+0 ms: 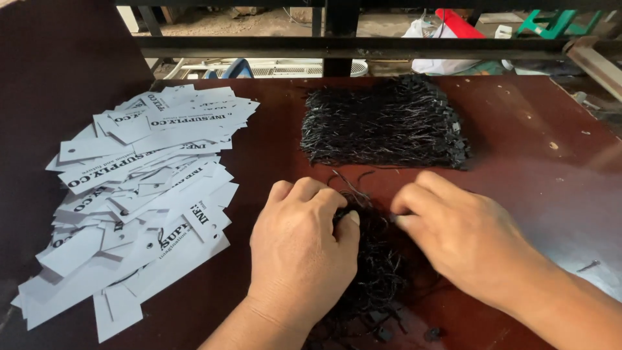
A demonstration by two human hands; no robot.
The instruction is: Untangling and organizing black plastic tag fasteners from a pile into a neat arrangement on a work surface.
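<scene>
Head view: two hands [376,240] pinch one black string bundle [372,272].

A loose heap of white rectangular paper tags [139,188] with black print and small punched holes lies left of the black string bundle [382,120], overlapping at all angles on the dark red-brown table [531,149].

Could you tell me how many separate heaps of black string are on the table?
2: a tidy bundle at the table's far side, and a loose heap between both hands.
</scene>
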